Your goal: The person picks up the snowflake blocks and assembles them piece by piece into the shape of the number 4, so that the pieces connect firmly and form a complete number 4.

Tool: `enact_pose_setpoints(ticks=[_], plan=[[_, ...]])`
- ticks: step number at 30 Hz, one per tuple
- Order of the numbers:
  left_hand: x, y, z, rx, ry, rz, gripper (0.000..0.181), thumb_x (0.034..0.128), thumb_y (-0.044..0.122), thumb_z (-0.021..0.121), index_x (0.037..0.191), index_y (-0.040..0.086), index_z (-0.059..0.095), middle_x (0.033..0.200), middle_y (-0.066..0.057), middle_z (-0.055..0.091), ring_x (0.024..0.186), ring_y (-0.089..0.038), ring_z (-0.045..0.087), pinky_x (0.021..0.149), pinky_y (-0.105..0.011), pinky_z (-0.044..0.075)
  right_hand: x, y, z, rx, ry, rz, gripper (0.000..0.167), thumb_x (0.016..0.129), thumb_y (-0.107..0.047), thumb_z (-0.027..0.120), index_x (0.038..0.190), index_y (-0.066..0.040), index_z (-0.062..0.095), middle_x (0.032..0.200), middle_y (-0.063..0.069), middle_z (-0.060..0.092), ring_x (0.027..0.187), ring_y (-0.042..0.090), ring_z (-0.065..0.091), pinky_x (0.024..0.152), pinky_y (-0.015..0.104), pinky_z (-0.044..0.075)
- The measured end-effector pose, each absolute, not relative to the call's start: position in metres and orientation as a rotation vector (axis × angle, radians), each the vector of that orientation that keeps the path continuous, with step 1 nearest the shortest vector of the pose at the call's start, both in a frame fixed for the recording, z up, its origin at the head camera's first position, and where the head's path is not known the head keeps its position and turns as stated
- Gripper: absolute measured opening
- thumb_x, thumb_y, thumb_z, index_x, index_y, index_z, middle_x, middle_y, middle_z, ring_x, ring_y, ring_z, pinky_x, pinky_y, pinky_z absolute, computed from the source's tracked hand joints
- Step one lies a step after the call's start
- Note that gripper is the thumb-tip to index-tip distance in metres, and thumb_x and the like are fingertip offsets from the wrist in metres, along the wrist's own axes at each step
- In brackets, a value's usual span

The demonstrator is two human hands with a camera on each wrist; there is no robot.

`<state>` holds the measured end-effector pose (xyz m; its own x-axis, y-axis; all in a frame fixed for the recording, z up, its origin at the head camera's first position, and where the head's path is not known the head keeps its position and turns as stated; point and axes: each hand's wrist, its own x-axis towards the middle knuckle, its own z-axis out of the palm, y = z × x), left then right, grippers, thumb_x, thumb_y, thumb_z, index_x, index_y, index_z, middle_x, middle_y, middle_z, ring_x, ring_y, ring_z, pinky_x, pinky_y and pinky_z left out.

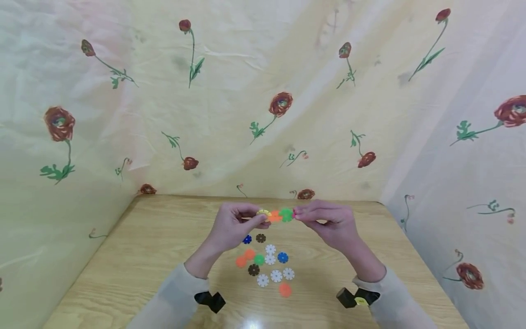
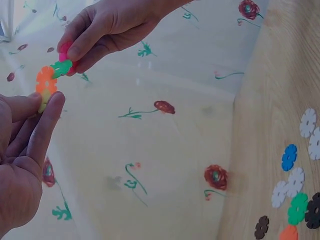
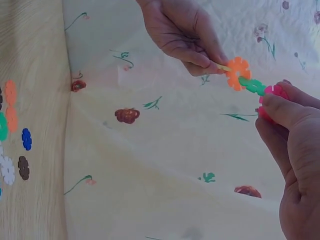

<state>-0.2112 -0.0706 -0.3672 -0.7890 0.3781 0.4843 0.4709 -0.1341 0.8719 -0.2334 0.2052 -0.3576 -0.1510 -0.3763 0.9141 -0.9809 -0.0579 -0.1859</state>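
Above the table, a row of notched plastic discs is joined edge to edge: yellow (image 1: 263, 212), orange (image 1: 275, 216), green (image 1: 286, 215) and pink (image 3: 276, 90). My left hand (image 1: 232, 227) pinches the yellow disc at one end between thumb and fingers. At the other end, the thumb and fingers of my right hand (image 1: 334, 225) grip the pink part, which they partly cover. Whether that pink part is one disc or two, I cannot tell. In the right wrist view, the green disc sits at an angle to the orange one.
Below the hands, several loose discs lie on the wooden table (image 1: 156, 256): white (image 1: 276, 276), blue (image 1: 282, 257), brown (image 1: 254, 270), green (image 1: 259, 259) and orange (image 1: 285, 289). Two orange discs (image 1: 241, 261) touch or overlap. A flowered cloth (image 1: 230, 114) hangs around the table.
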Motion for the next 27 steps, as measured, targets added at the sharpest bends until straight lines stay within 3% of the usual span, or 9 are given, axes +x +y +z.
enact_pose_setpoints(ticks=[9, 13, 18, 24, 27], plan=[[-0.213, -0.070, -0.363, -0.985, -2.051, -2.061, 0.012, 0.0984, -0.003, 0.071, 0.105, -0.012, 0.077, 0.096, -0.031, 0.078, 0.082, -0.019, 0.082, 0.077, -0.040, 0.067, -0.233, 0.208, -0.352, 1.521, -1.590, 1.012, 0.008, 0.097, -0.008, 0.077, 0.096, -0.003, 0.084, 0.092, 0.016, 0.081, 0.091, 0.023, 0.081, 0.087, 0.023, 0.063], [-0.211, -0.071, -0.356, -0.971, -2.073, -2.017, 0.012, 0.0972, -0.003, 0.072, 0.104, -0.010, 0.078, 0.095, -0.029, 0.079, 0.080, -0.013, 0.081, 0.076, -0.037, 0.067, -0.230, 0.205, -0.359, 1.506, -1.601, 0.911, 0.010, 0.099, -0.010, 0.075, 0.095, -0.005, 0.084, 0.090, 0.015, 0.081, 0.084, 0.026, 0.081, 0.080, 0.023, 0.064], [-0.210, -0.071, -0.352, -1.015, -2.080, -1.987, 0.011, 0.0970, -0.003, 0.072, 0.104, -0.010, 0.077, 0.095, -0.029, 0.078, 0.082, -0.015, 0.082, 0.075, -0.037, 0.067, -0.228, 0.203, -0.367, 1.439, -1.574, 0.970, 0.010, 0.098, -0.010, 0.077, 0.095, -0.003, 0.084, 0.087, 0.016, 0.080, 0.088, 0.024, 0.081, 0.085, 0.024, 0.064], [-0.207, -0.063, -0.361, -1.001, -2.030, -2.195, 0.012, 0.0992, -0.011, 0.058, 0.109, -0.016, 0.063, 0.116, -0.038, 0.067, 0.087, -0.036, 0.081, 0.079, -0.042, 0.067, -0.229, 0.200, -0.368, 1.427, -1.562, 0.986, 0.010, 0.098, -0.009, 0.077, 0.097, -0.001, 0.083, 0.087, 0.017, 0.079, 0.092, 0.024, 0.082, 0.086, 0.024, 0.063], [-0.206, -0.052, -0.363, -0.993, -2.033, -2.192, 0.018, 0.0982, -0.013, 0.049, 0.112, -0.013, 0.061, 0.122, -0.034, 0.062, 0.080, -0.025, 0.079, 0.072, -0.033, 0.067, -0.229, 0.200, -0.364, 1.414, -1.564, 0.959, 0.011, 0.098, -0.009, 0.076, 0.097, -0.001, 0.083, 0.088, 0.017, 0.080, 0.091, 0.024, 0.082, 0.087, 0.024, 0.063]])
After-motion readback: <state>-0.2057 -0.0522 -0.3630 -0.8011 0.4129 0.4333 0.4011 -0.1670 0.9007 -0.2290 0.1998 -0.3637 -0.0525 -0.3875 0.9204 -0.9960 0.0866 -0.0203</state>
